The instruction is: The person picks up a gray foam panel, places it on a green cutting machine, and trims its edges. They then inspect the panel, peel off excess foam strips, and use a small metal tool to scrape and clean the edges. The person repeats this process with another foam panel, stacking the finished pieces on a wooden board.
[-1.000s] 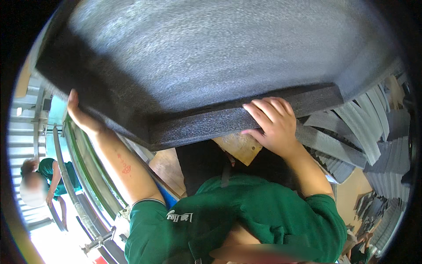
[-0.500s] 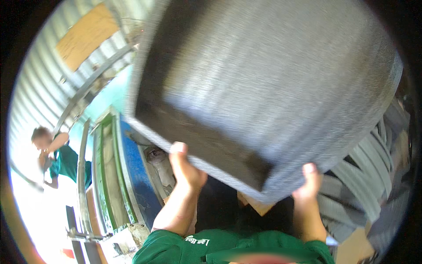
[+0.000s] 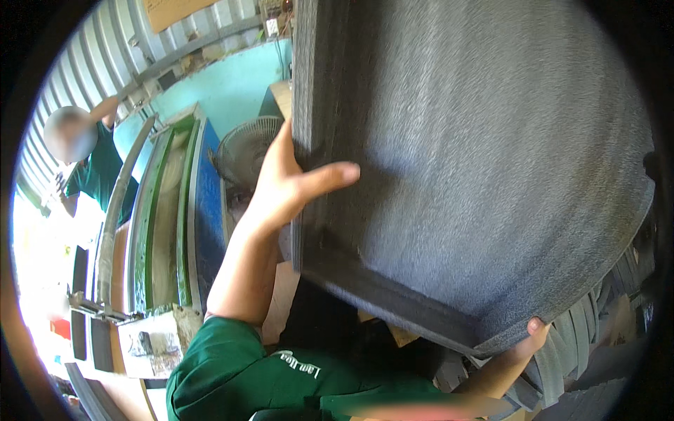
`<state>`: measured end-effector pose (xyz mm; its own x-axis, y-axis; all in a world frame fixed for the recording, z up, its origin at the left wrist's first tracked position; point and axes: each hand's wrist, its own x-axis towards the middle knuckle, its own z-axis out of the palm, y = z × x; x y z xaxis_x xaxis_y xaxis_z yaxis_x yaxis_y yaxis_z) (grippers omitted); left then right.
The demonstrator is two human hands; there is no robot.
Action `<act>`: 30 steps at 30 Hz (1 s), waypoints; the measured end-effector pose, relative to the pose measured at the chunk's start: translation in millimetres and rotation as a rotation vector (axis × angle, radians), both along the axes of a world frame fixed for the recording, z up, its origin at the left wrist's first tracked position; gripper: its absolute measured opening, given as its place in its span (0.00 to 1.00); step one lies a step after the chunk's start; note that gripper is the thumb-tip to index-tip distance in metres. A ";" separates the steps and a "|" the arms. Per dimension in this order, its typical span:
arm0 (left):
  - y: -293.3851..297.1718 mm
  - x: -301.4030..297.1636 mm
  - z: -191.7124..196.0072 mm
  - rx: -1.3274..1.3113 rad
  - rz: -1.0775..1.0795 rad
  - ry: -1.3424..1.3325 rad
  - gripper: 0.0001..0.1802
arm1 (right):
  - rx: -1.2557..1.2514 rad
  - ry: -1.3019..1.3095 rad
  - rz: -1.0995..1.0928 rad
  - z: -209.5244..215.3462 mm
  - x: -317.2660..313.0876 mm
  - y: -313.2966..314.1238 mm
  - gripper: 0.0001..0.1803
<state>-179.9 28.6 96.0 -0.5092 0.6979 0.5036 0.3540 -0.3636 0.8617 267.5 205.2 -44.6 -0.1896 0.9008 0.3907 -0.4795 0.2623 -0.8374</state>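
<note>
A large dark-grey tray-like box (image 3: 477, 161), apparently foam, with raised walls, fills much of the head view and is held up tilted with its hollow side toward me. My left hand (image 3: 288, 182) is closed round its left wall, the thumb over the rim and the other fingers largely hidden behind. At the near right corner my right hand (image 3: 535, 338) grips the box from outside. Only its thumb and part of the palm show there; the remaining fingers are hidden under the box.
Left of me stands a green-framed machine or bench (image 3: 161, 217) with a blue side panel (image 3: 207, 210). Behind my left arm is a fan (image 3: 249, 151). Grey foam strips (image 3: 572, 344) are heaped at the right. Another person (image 3: 98, 168) in green stands at the far left.
My left hand has shifted from the near wall to the left wall. The box has moved right and turned toward upright in view, with my right hand lower at its corner.
</note>
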 end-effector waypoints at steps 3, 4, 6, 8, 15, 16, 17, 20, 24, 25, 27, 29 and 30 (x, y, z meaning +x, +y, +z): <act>6.4 -1.4 8.9 -0.113 0.066 -0.319 0.42 | -0.104 0.066 0.013 -16.7 13.4 2.9 0.52; 8.3 -5.7 5.3 -0.168 0.098 -0.323 0.40 | -0.066 0.093 0.053 -22.7 19.8 5.7 0.51; 8.7 -10.5 -10.9 -0.220 0.201 -0.403 0.37 | -0.111 0.037 -0.027 -37.8 32.1 13.2 0.52; 3.7 -21.0 -23.5 -0.069 0.141 -0.417 0.34 | -0.121 0.048 -0.031 -55.3 42.1 22.2 0.55; 11.0 -53.2 -59.1 0.083 0.012 -0.593 0.40 | -0.229 0.078 -0.002 -73.8 41.8 43.4 0.60; 11.1 -59.0 -64.2 0.061 0.010 -0.612 0.40 | -0.261 0.108 0.036 -70.3 37.1 42.0 0.60; 10.1 -64.8 -70.2 0.028 0.025 -0.660 0.40 | -0.291 0.138 0.075 -66.5 31.8 40.6 0.59; 5.1 -82.1 -89.6 0.014 -0.051 -0.616 0.40 | -0.271 0.127 0.086 -55.2 20.4 38.2 0.59; 1.7 -100.9 -103.4 0.027 -0.169 -0.615 0.42 | -0.251 0.148 0.084 -53.9 12.1 39.7 0.59; 1.8 -102.9 -102.8 0.024 -0.205 -0.616 0.43 | -0.240 0.163 0.087 -54.8 11.0 40.3 0.59; 0.7 -100.5 -97.5 0.002 -0.185 -0.614 0.45 | -0.203 0.170 0.094 -53.1 11.2 39.7 0.59; -0.3 -93.9 -84.5 -0.014 -0.227 -0.537 0.47 | -0.154 0.147 0.097 -44.0 14.3 36.5 0.59; -3.5 -89.2 -75.5 -0.041 -0.219 -0.486 0.48 | -0.090 0.085 0.085 -35.0 17.9 34.9 0.58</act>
<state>-269.1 25.0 20.5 -0.5168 0.8283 0.2164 -0.1697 -0.3469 0.9224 285.5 240.0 -79.6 -0.2361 0.9152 0.3266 -0.5668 0.1433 -0.8113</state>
